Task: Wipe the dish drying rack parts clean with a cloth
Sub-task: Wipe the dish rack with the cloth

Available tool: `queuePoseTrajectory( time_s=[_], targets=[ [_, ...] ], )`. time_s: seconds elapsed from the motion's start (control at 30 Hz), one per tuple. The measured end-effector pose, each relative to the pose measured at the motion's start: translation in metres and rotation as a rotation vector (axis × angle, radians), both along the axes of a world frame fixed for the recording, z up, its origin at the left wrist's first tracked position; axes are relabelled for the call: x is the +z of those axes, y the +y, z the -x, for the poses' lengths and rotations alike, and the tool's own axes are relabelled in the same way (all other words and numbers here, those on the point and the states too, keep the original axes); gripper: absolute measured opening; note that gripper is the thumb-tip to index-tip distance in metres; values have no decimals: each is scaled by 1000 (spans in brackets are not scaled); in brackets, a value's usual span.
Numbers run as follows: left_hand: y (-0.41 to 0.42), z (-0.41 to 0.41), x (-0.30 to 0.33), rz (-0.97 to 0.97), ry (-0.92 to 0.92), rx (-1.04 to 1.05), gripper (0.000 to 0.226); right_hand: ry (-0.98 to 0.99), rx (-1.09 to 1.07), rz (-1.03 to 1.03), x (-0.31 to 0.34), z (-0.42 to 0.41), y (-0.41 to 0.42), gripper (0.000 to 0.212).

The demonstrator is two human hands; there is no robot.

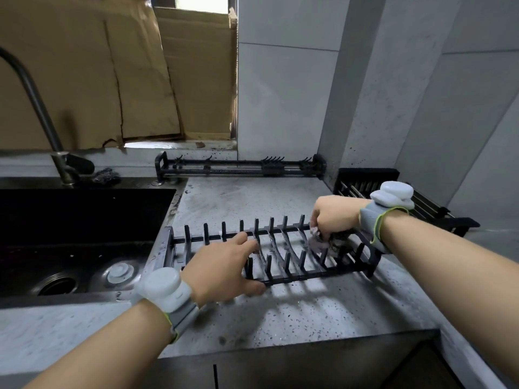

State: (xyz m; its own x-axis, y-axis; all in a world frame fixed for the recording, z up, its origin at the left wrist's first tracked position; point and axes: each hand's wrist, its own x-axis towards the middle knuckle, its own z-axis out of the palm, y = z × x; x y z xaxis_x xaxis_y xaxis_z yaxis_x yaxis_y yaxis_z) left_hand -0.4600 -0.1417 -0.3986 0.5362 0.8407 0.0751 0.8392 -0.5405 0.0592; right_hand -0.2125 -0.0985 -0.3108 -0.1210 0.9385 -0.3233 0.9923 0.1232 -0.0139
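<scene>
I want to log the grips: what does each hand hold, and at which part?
The right hand grips a bunched cloth at its top. The left hand holds the black plate rack by its front rail.

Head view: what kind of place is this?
Most likely a home kitchen counter. A dark sink with a faucet sits left, set into a speckled grey countertop, and black dish rack parts lie on it, one being wiped with a cloth.
</scene>
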Motion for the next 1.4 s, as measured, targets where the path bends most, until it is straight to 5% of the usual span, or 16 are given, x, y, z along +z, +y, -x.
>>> queuePoseTrajectory(
  time_s=[0.13,0.23,0.7,0.93,1.4],
  targets=[
    [2,0,-2,-6,-4,0,74,262,21,-419,-21,-2,-6,13],
    [2,0,-2,-11,-1,-3,73,262,63,-514,-42,2,-6,16],
    [-1,0,1,-6,3,0,69,152,1,-174,-29,11,3,29],
    [2,-1,-1,-4,-6,-1,70,133,37,-263,-36,20,-2,33],
    [-2,-1,2,8,-14,-7,70,64,-40,177,-3,17,-2,20]
  ],
)
